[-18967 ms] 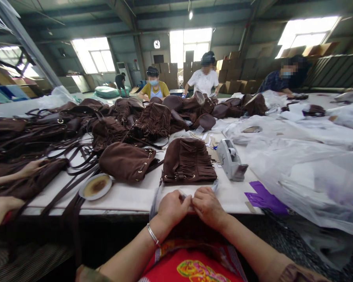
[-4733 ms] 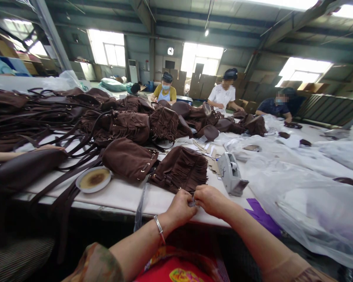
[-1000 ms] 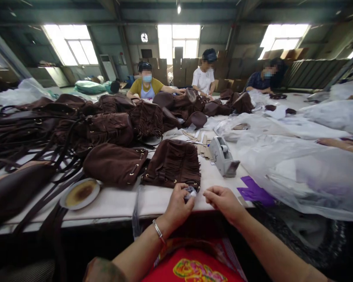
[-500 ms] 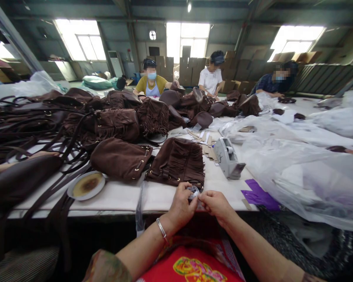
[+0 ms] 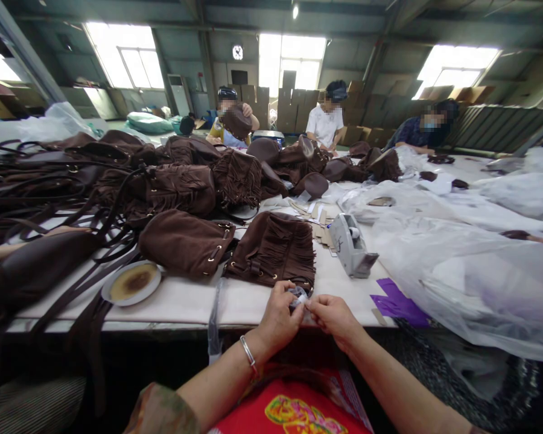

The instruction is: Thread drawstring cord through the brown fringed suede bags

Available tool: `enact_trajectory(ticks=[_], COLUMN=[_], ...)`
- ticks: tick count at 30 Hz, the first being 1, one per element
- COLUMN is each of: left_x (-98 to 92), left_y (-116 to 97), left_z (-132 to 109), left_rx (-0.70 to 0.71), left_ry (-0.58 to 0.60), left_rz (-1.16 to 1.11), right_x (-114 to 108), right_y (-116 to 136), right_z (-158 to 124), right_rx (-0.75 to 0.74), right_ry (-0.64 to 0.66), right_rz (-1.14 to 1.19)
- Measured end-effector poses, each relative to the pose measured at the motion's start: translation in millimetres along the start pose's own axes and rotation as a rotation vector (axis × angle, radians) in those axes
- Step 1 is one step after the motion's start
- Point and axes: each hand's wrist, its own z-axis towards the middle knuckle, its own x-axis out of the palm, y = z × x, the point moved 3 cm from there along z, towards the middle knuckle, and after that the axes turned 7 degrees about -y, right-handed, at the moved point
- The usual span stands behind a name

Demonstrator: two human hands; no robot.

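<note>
While the left hand (image 5: 279, 317) is curled partly closed, its thumb and fingers pinch a crumpled plastic wad (image 5: 298, 295) above the bench (image 5: 329, 282), near the front edge. Just beyond the wad lies a brown fringed bag (image 5: 276, 248), set back slightly from that edge. The right hand (image 5: 333, 317), fingers folded in, pinches the wad's right side between thumb and forefinger. Right of the bag, bare bench extends to the grey tape dispenser (image 5: 349, 247); farther right, a purple sheet (image 5: 398, 299) and clear sheeting (image 5: 457, 277) limit open room.
</note>
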Motion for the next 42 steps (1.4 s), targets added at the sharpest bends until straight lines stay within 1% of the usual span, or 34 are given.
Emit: enact_trajectory(ticks=[6,13,15,20,27,29,31,35,37,39,42], left_x=[1.0,4.2,3.5,-2.5,-6.5,-6.6,-6.4,-6.0,-6.1,-6.9,-9.6], left_y=[1.2,-3.3,-6.3,-10.6,-15.2,-15.7,-15.0,-11.4,-9.7,-8.7,-9.0], left_z=[0.2,-5.3,-4.6,3.3,9.1,9.1,9.2,12.2,15.2,18.0,20.0], left_rx=[0.019,0.109,0.133,0.095,0.070,0.070,0.056,-0.039,-0.134,-0.249,-0.414], left_ry=[-0.003,-0.012,-0.027,-0.040,-0.042,-0.043,-0.041,-0.024,-0.001,0.028,0.048], left_rz=[0.017,0.075,0.090,0.099,0.141,0.143,0.133,0.089,0.048,-0.019,-0.177], right_x=[0.3,5.2,5.0,5.5,9.2,10.4,10.8,11.1,12.0,13.1,15.6], right_y=[0.5,1.1,1.3,-1.0,-4.1,-4.5,-4.4,-0.9,2.1,4.4,5.6], right_z=[0.4,6.4,6.7,-0.4,-4.9,-5.4,-6.5,-9.4,-9.8,-9.4,-9.2], right_rx=[0.005,-0.028,-0.025,0.016,-0.034,-0.008,0.054,0.213,0.232,0.185,0.041], right_ry=[-0.024,-0.094,-0.091,0.024,-0.056,-0.039,-0.005,0.085,0.117,0.119,0.119], right_rz=[-0.011,-0.103,-0.118,0.112,0.201,0.227,0.266,0.386,0.443,0.489,0.541])
